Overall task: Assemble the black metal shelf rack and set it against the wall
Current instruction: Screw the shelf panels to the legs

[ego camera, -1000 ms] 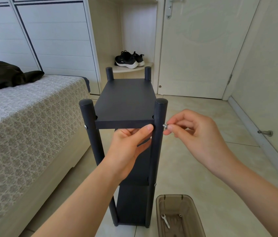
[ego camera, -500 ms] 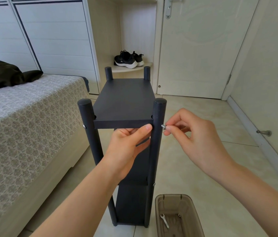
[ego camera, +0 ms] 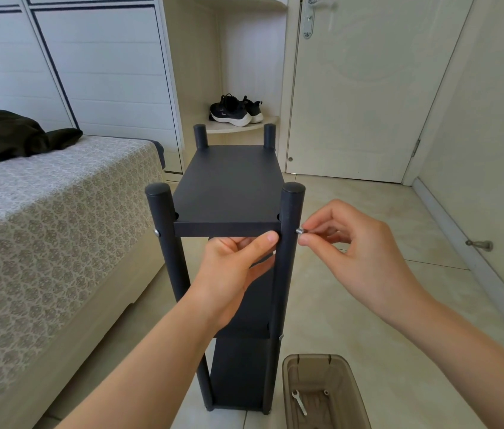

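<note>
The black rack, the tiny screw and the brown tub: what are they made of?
The rack looks like painted metal: matte black, no shine. The screw is bare metal, bright silver. The tub is probably plastic: smoky brown, see-through walls.

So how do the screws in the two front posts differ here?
The left post's screw sits flush and untouched; the right post's screw sticks out, pinched by the right hand. Both are silver, level with the top shelf.

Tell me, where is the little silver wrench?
In the head view, the small silver metal wrench lies inside the brown translucent plastic bin on the floor at lower right, beside the black metal shelf rack.
</note>
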Demonstrator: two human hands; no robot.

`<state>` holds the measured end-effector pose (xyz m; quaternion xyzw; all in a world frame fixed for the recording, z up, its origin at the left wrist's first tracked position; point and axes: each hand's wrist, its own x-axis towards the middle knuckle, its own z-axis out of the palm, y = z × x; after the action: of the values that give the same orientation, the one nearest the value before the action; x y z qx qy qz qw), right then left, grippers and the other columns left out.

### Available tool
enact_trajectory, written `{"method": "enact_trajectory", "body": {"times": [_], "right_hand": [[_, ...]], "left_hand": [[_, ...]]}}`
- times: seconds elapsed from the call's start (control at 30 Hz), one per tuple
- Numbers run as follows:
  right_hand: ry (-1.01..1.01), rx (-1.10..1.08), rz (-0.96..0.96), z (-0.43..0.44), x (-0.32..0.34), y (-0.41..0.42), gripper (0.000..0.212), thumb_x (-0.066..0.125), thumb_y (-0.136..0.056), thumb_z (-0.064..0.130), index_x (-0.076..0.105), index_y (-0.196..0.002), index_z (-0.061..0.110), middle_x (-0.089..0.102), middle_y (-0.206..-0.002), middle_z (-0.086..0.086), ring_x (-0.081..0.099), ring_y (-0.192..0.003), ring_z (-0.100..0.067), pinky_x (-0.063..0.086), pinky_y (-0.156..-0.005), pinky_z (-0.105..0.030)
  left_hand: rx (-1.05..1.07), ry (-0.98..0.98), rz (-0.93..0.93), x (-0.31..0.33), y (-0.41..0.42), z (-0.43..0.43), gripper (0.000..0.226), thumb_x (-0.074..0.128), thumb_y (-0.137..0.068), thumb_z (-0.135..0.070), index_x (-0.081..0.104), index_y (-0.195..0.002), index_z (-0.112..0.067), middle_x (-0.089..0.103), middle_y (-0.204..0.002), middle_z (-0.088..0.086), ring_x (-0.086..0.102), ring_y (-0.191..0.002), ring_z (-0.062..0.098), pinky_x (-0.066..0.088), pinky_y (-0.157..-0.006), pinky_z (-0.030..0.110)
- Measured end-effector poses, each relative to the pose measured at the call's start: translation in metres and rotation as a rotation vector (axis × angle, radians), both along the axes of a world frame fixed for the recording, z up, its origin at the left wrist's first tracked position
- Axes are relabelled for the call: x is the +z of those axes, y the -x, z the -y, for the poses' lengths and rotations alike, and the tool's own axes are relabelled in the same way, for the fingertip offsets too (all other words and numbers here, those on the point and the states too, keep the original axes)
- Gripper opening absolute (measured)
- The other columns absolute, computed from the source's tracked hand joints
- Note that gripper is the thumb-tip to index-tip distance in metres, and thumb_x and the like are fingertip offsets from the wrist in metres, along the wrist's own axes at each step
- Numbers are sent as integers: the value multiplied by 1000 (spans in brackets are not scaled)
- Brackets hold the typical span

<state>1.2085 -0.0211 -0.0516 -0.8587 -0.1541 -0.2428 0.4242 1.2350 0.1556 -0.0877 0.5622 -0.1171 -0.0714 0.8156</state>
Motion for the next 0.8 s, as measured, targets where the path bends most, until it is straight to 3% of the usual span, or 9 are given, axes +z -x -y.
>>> {"method": "enact_trajectory", "body": {"times": [0.3,0.47,0.67,0.8], "right_hand": [[50,13,39,-2,-1,2,21,74,-85,18,59,-83,32,68,-83,17,64,-86,1,48,-80,-8],[-63,12,-32,-3,-3,-1,17,75,-84,19,63,-79,30,69,-78,15,66,-82,-1,49,-75,-10],[-120,56,-116,-4,-3,-4,11,70,-88,19,62,-81,20,73,-76,13,69,-81,-2,54,-76,-25],[-142,44,-139,-2,-2,-8,13,76,-82,24,64,-79,25,72,-78,13,68,-78,-1,51,-72,-19]], "left_hand": [[11,5,-16,1,3,0,18,70,-82,-28,81,-91,-17,77,-104,12,72,-106,23,58,-82,23],[2,-10,-16,2,3,-1,19,69,-83,-30,81,-92,-18,77,-104,10,72,-106,22,57,-83,22],[19,-13,-25,1,4,0,21,71,-80,-31,81,-91,-16,76,-103,12,72,-106,23,58,-88,27],[12,-9,-25,2,4,0,20,70,-81,-30,81,-91,-16,76,-103,13,72,-106,24,58,-89,29]]}}
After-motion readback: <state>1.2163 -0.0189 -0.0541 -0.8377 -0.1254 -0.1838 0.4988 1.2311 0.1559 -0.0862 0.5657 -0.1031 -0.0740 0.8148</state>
